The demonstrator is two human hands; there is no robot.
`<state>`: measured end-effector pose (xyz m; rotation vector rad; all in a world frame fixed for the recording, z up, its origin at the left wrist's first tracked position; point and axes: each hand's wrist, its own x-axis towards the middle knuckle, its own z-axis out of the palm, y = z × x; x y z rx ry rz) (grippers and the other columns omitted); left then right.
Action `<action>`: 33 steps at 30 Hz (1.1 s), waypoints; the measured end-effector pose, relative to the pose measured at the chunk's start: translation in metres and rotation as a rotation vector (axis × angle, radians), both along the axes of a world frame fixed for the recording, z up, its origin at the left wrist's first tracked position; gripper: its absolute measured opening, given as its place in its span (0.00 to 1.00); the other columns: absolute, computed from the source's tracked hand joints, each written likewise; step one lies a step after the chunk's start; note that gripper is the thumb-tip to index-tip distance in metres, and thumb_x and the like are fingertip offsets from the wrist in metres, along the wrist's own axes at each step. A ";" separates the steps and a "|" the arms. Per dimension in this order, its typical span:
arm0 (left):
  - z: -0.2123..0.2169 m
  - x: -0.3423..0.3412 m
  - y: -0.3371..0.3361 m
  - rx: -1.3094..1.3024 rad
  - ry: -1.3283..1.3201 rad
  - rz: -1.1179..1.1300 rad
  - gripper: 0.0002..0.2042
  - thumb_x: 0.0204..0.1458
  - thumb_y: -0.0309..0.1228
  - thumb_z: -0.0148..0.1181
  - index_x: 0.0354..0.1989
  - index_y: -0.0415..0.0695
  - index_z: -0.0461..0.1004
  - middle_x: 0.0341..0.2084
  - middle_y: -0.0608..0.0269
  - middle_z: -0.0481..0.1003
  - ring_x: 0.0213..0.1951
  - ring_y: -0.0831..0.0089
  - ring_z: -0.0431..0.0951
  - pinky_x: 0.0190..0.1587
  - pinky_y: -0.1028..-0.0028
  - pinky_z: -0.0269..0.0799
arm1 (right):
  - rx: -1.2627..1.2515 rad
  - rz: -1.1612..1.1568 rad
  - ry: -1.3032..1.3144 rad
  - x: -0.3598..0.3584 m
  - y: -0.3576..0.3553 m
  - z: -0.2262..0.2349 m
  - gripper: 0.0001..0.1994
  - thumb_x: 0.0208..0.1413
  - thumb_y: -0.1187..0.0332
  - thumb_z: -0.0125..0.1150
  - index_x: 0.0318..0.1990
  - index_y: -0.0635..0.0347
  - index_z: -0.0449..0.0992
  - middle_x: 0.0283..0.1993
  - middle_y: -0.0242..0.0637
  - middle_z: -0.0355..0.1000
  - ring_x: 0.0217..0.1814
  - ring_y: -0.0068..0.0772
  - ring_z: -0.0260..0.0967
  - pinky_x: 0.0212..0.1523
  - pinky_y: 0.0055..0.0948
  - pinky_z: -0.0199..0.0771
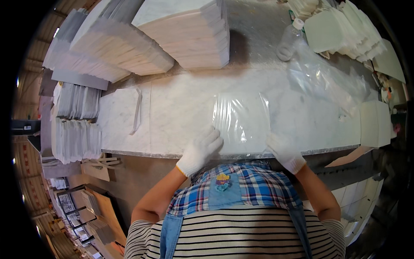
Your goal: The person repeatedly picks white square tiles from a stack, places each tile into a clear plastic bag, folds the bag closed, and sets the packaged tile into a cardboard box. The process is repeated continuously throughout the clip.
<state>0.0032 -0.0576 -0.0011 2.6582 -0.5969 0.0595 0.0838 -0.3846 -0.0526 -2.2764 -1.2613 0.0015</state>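
Note:
A clear, creased plastic bag [241, 118] lies flat on the pale work surface in front of me, close to its near edge. Whether a white sheet or tile lies inside it, I cannot make out. My left hand [200, 151], in a white knit glove, rests by the bag's near left side with its fingers stretched out. On the other side, my right hand [284, 152], gloved the same way, has its fingers extended to the near right corner. Its fingertips blend into the white surface.
Tall stacks of pale slabs [185, 36] stand along the back left. Thinner pieces [77, 138] are stacked at the left end, near a narrow strip [136, 112]. Back right are a clear bottle [291, 39] and loose plastic film [327, 75]. A white box [374, 124] sits at the right end.

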 end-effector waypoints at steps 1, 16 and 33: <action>0.002 0.007 -0.002 -0.032 -0.001 0.024 0.13 0.42 0.21 0.65 0.38 0.41 0.72 0.39 0.56 0.71 0.44 0.55 0.75 0.40 0.65 0.75 | 0.037 -0.028 0.058 0.007 0.000 0.001 0.14 0.57 0.72 0.60 0.50 0.65 0.76 0.54 0.46 0.74 0.53 0.49 0.72 0.53 0.41 0.73; 0.028 0.071 -0.032 0.297 -0.021 0.013 0.23 0.45 0.37 0.66 0.51 0.46 0.72 0.49 0.59 0.72 0.57 0.54 0.67 0.60 0.53 0.60 | 0.138 -0.192 -0.028 0.038 0.024 -0.001 0.15 0.53 0.73 0.61 0.48 0.63 0.76 0.56 0.45 0.73 0.55 0.51 0.71 0.54 0.44 0.73; 0.005 0.086 -0.065 0.450 0.032 -0.146 0.34 0.50 0.45 0.64 0.68 0.62 0.63 0.67 0.50 0.60 0.67 0.45 0.56 0.62 0.49 0.53 | 0.218 -0.500 0.061 -0.034 0.037 0.005 0.15 0.54 0.70 0.61 0.50 0.55 0.76 0.55 0.42 0.72 0.51 0.48 0.71 0.49 0.44 0.72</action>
